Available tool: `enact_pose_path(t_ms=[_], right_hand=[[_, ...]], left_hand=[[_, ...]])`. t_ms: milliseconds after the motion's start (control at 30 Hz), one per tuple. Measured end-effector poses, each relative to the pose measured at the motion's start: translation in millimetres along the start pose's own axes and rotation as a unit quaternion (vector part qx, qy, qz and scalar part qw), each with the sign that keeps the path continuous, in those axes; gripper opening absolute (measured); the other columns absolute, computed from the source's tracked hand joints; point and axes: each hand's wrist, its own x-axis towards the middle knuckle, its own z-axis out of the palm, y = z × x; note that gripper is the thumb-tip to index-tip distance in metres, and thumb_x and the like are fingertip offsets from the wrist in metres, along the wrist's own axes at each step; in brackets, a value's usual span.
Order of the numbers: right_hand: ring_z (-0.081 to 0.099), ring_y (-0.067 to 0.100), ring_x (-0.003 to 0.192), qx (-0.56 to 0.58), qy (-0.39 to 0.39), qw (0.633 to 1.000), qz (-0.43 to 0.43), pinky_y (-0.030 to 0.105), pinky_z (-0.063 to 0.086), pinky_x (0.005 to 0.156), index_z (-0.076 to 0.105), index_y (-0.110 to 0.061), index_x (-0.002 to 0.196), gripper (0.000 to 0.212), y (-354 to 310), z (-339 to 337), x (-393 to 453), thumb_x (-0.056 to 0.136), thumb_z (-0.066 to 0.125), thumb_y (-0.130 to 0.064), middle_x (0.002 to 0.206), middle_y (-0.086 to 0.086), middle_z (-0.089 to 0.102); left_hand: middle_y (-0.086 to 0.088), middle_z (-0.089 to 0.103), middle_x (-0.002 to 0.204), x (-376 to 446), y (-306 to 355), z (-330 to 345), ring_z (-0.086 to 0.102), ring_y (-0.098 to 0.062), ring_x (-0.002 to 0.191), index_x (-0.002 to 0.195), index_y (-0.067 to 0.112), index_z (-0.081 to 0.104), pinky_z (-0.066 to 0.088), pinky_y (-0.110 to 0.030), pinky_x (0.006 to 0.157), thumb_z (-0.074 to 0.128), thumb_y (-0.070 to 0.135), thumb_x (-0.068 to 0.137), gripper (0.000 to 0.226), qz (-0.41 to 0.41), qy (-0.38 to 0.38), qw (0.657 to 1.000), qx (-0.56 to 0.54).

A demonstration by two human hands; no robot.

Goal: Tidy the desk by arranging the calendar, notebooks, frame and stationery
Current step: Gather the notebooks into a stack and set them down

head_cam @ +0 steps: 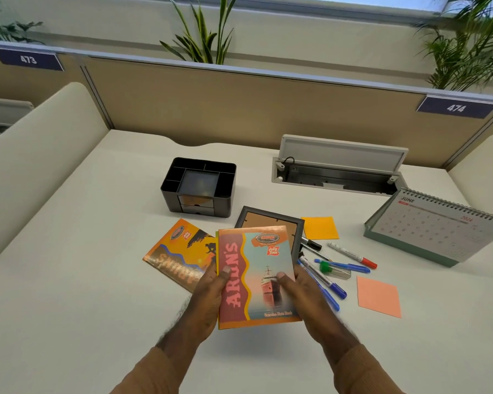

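You hold a glossy notebook (256,277) with a ship on its cover above the white, smooth tabletop (69,280); your left hand (208,300) grips its left edge with the thumb on the cover, and your right hand (305,302) grips its right edge in the same way. Under it you can see the edges of more thin books, so it is a small stack. Just to the left, a second notebook (180,251) with a shiny orange cover lies flat. Behind the stack lies a dark rectangular frame (268,220), partly hidden. To the right, several plastic pens (342,265) and markers lie scattered, between an orange sticky note (320,227) and a pink sticky note (379,297). Further back stands a black plastic organizer (199,186) with compartments. At the far right, a spiral-bound calendar (433,226) stands tilted, showing June.
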Motion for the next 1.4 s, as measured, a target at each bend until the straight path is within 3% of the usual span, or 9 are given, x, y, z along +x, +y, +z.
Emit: enact_pose_path(t_ms=[167, 233, 367, 500, 733, 833, 1000, 1133, 1400], right_hand=[[0.07, 0.018, 0.095, 0.077, 0.02, 0.997, -0.013, 0.041, 0.061, 0.077, 0.053, -0.039, 0.111, 0.017, 6.6, 0.6, 3.2, 0.093, 0.053, -0.037, 0.111, -0.011, 0.068], [0.069, 0.018, 0.096, 0.09, 0.035, 0.995, -0.022, 0.041, 0.061, 0.075, 0.054, -0.039, 0.112, 0.019, 6.3, -2.2, 2.7, 0.094, 0.053, -0.035, 0.11, -0.012, 0.068], [0.068, 0.018, 0.096, 0.073, 0.063, 0.995, -0.032, 0.04, 0.061, 0.074, 0.051, -0.032, 0.121, 0.029, 2.2, -9.6, 3.1, 0.093, 0.053, -0.035, 0.111, -0.009, 0.065], [0.068, 0.021, 0.1, 0.058, 0.069, 0.995, -0.032, 0.044, 0.061, 0.076, 0.049, -0.026, 0.132, 0.048, 3.5, -13.3, 4.0, 0.087, 0.055, -0.043, 0.12, -0.003, 0.065], [0.068, 0.017, 0.095, 0.055, 0.07, 0.995, -0.035, 0.024, 0.058, 0.057, 0.047, -0.025, 0.134, 0.045, 3.5, -12.3, 2.9, 0.091, 0.054, -0.036, 0.119, -0.003, 0.065], [0.069, 0.016, 0.09, 0.057, 0.071, 0.995, -0.03, 0.022, 0.057, 0.053, 0.048, -0.025, 0.131, 0.04, 1.8, -9.9, 3.0, 0.092, 0.054, -0.034, 0.113, -0.006, 0.065], [0.067, 0.019, 0.097, 0.045, 0.082, 0.995, -0.03, 0.032, 0.061, 0.063, 0.046, -0.025, 0.137, 0.049, 2.6, -8.1, 9.4, 0.091, 0.055, -0.039, 0.124, -0.002, 0.062], [0.069, 0.019, 0.095, 0.057, 0.067, 0.995, -0.042, 0.033, 0.061, 0.064, 0.048, -0.027, 0.134, 0.044, -4.1, -4.1, 15.2, 0.092, 0.055, -0.038, 0.119, -0.005, 0.066], [0.072, 0.016, 0.09, 0.089, -0.015, 0.993, -0.072, 0.031, 0.06, 0.064, 0.052, -0.032, 0.118, 0.024, -28.4, 28.9, 15.0, 0.095, 0.052, -0.029, 0.107, -0.008, 0.071]], left_hand=[[-0.003, 0.071, 0.102, 12.9, 6.3, -19.0, 0.066, -0.022, 0.087, 0.118, 0.018, 0.058, 0.055, -0.032, 0.066, 0.041, 0.034, 0.1, 0.03, -0.022, 0.008, 0.995, 0.098], [-0.009, 0.065, 0.105, 33.1, 14.1, -44.6, 0.061, -0.023, 0.083, 0.118, 0.012, 0.056, 0.05, -0.026, 0.056, 0.05, 0.031, 0.098, 0.029, 0.017, 0.13, 0.973, 0.191], [-0.022, 0.049, 0.124, 70.0, 31.5, -111.2, 0.051, -0.04, 0.111, 0.129, 0.005, 0.049, 0.049, -0.045, 0.087, 0.075, 0.04, 0.074, 0.071, -0.001, 0.346, 0.796, 0.497], [-0.016, 0.042, 0.123, 78.2, 39.7, -129.1, 0.043, -0.036, 0.117, 0.125, 0.007, 0.044, 0.045, -0.049, 0.087, 0.08, 0.067, 0.051, 0.101, -0.06, 0.333, 0.751, 0.567], [-0.017, 0.041, 0.124, 88.5, 42.8, -123.1, 0.043, -0.034, 0.119, 0.123, 0.001, 0.043, 0.047, -0.047, 0.09, 0.087, 0.059, 0.048, 0.105, -0.063, 0.322, 0.731, 0.598], [-0.018, 0.041, 0.124, 88.4, 47.2, -126.4, 0.042, -0.035, 0.12, 0.123, 0.001, 0.04, 0.045, -0.046, 0.091, 0.09, 0.054, 0.044, 0.108, -0.067, 0.327, 0.748, 0.574], [-0.013, 0.056, 0.109, 86.2, 48.7, -136.7, 0.058, -0.034, 0.104, 0.109, 0.012, 0.041, 0.053, -0.047, 0.084, 0.092, 0.018, 0.053, 0.076, 0.025, 0.296, 0.893, 0.338], [-0.013, 0.057, 0.107, 65.1, 56.4, -134.1, 0.062, -0.03, 0.089, 0.115, 0.014, 0.044, 0.058, -0.045, 0.068, 0.076, -0.004, 0.073, 0.055, 0.091, 0.234, 0.954, 0.164], [-0.011, 0.073, 0.093, 34.7, 66.9, -110.1, 0.07, -0.026, 0.077, 0.115, 0.011, 0.062, 0.058, -0.04, 0.07, 0.057, 0.031, 0.093, 0.03, 0.065, 0.161, 0.984, 0.048]])
